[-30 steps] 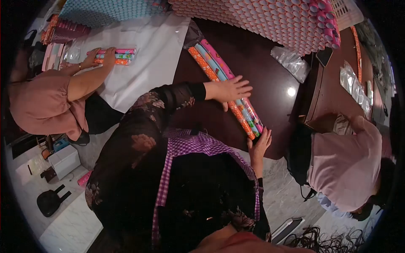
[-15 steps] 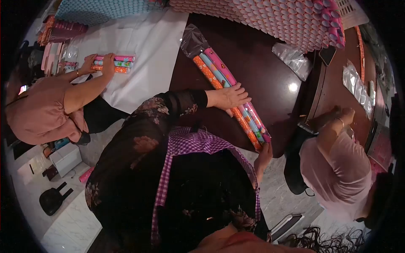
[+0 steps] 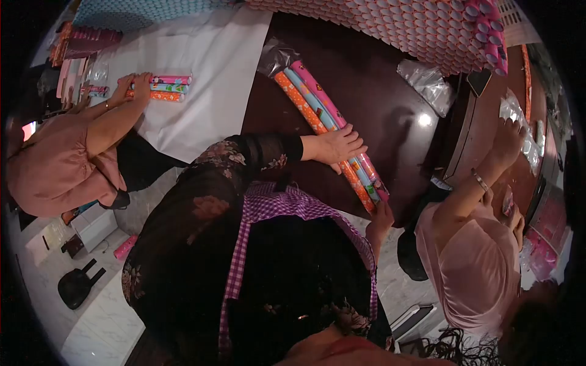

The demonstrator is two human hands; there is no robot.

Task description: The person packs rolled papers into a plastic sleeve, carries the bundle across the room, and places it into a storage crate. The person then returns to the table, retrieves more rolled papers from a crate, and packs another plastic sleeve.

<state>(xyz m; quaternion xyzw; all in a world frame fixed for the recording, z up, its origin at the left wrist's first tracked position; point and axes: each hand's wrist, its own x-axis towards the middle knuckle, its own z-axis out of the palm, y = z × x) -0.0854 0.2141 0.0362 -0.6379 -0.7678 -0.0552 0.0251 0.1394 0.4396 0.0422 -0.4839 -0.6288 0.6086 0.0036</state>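
Three patterned rolls lie side by side on a glossy dark-brown table (image 3: 384, 91), set diagonally with the near end by the table's front edge: an orange roll with white markings (image 3: 303, 108), a light-blue printed roll (image 3: 310, 99) and a pink printed roll (image 3: 320, 99). Crumpled clear plastic film (image 3: 279, 59) extends past their far end. The left hand (image 3: 334, 146) lies across the bundle, fingers side by side over the rolls, thumb apart on the orange roll's side; whether it squeezes cannot be told. The right hand (image 3: 381, 221) touches the near end; its fingers are partly hidden, so whether they pinch cannot be told. Beyond stands a large stack of orange-and-pink paper tubes (image 3: 390, 30), open ends facing out. Clear plastic packets (image 3: 425, 86) lie on the table, near a dark phone (image 3: 478, 84). At left, a co-worker in a dusty-pink top (image 3: 58, 165) has both hands on a similar trio of rolls (image 3: 165, 88) over a white sheet (image 3: 213, 79). At right, a co-worker in a pale-pink top (image 3: 476, 262) reaches to clear plastic sleeves (image 3: 511, 105).
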